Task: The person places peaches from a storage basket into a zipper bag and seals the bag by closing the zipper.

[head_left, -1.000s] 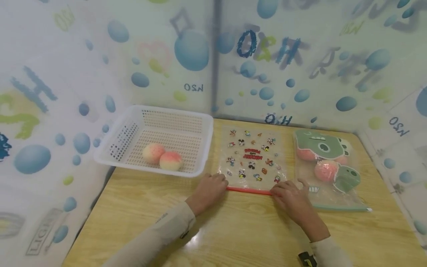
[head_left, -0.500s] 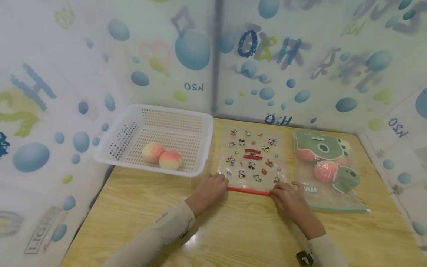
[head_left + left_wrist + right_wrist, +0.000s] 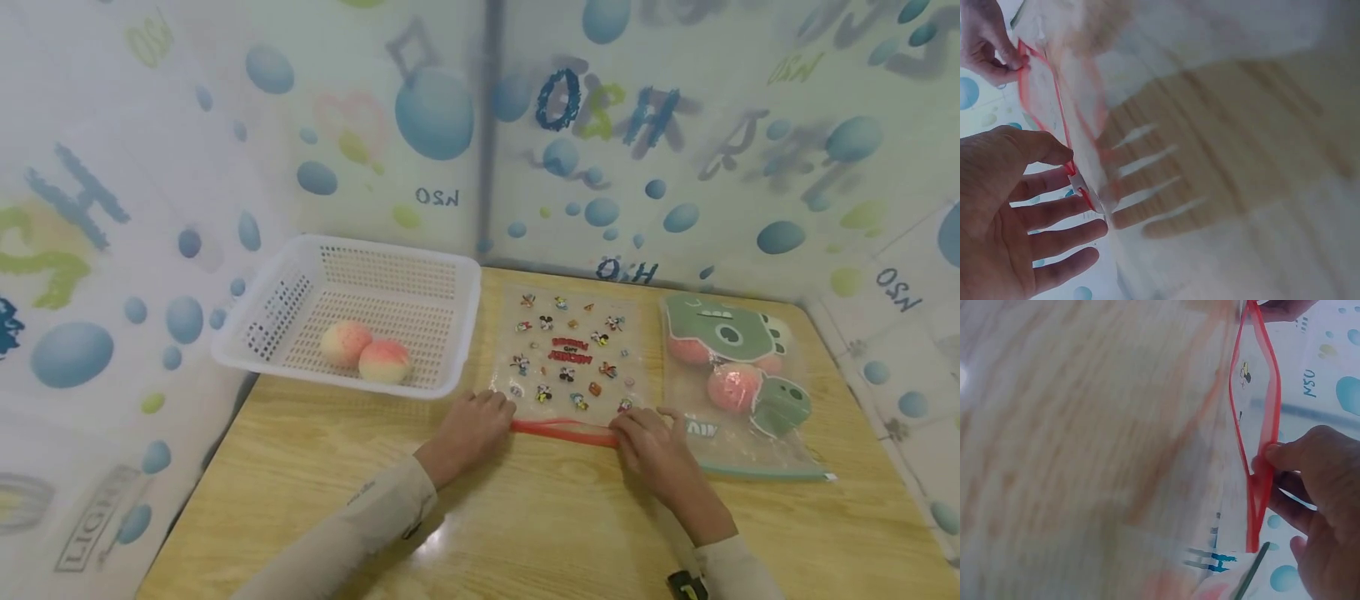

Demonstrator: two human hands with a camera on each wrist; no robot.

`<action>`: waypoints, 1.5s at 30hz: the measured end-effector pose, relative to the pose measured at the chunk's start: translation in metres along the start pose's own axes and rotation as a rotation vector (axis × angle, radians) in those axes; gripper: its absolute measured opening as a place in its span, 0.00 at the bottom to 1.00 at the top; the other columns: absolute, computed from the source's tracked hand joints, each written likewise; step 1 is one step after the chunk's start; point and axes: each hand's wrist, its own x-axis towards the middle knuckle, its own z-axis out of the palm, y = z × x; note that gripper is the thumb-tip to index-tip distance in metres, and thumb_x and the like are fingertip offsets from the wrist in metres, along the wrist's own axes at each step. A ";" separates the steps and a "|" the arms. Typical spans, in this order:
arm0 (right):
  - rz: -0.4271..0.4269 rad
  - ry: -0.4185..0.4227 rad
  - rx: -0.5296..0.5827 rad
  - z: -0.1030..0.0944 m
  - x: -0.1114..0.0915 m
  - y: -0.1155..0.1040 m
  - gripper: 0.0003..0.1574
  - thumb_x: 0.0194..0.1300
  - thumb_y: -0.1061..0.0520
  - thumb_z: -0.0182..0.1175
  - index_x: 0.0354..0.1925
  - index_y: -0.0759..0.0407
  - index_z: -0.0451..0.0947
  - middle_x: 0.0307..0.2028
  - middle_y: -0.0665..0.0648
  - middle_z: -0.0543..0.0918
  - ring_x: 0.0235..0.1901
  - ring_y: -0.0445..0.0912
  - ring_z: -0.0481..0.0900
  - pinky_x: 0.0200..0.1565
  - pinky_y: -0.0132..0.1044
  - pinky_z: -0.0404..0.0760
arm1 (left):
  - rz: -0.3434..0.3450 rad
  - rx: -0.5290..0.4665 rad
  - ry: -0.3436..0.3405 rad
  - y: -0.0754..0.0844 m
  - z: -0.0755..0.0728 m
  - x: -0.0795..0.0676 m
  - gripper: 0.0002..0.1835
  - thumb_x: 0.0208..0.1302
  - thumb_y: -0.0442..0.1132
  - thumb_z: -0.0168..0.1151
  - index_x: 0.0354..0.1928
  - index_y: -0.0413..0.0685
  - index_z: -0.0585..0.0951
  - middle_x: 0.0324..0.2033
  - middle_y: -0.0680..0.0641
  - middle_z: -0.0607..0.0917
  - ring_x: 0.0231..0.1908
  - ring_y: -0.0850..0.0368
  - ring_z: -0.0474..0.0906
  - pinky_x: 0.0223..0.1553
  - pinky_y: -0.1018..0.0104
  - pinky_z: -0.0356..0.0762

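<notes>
A clear zip bag (image 3: pixel 551 333) printed with small cartoon figures lies flat on the table, its red-edged mouth toward me. My left hand (image 3: pixel 467 432) holds the left end of that mouth; in the left wrist view the thumb meets the red strip (image 3: pixel 1067 147) beside a white slider (image 3: pixel 1079 182), other fingers spread. Near the right end, my right hand (image 3: pixel 660 457) pinches one red edge (image 3: pixel 1265 434) between thumb and finger. The two red edges stand apart between the hands, leaving a gap. No contents show inside this bag.
A white perforated basket (image 3: pixel 262 367) with two peach-like fruits (image 3: pixel 384 362) stands at the left. On the right lies a second zip bag (image 3: pixel 675 433) with a green strip, dinosaur prints and several pink fruits inside. Patterned walls (image 3: pixel 337 125) border the table (image 3: pixel 480 550).
The bag's red edges, together in the earlier head frames, now stand apart in the middle, the near edge drawn slightly toward me. Both hands keep nearly the same places.
</notes>
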 end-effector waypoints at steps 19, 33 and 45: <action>-0.100 0.363 0.017 -0.019 0.020 -0.017 0.23 0.67 0.49 0.45 0.34 0.64 0.79 0.34 0.58 0.79 0.35 0.53 0.76 0.41 0.55 0.62 | -0.054 -0.094 0.075 0.003 -0.013 0.006 0.25 0.62 0.60 0.44 0.45 0.47 0.73 0.41 0.48 0.76 0.40 0.53 0.71 0.37 0.60 0.72; -0.201 0.641 0.087 -0.026 0.027 -0.026 0.16 0.62 0.56 0.51 0.31 0.70 0.77 0.32 0.62 0.79 0.31 0.56 0.74 0.37 0.52 0.62 | -0.080 -0.182 0.179 0.003 -0.009 0.007 0.31 0.55 0.57 0.54 0.55 0.44 0.69 0.51 0.44 0.72 0.50 0.49 0.68 0.43 0.55 0.72; -0.198 0.733 0.049 -0.024 0.027 -0.030 0.16 0.62 0.58 0.52 0.30 0.72 0.77 0.32 0.65 0.79 0.29 0.58 0.74 0.31 0.48 0.63 | -0.090 -0.229 0.405 0.007 -0.032 0.012 0.11 0.59 0.44 0.52 0.42 0.50 0.75 0.41 0.50 0.75 0.40 0.53 0.68 0.39 0.61 0.65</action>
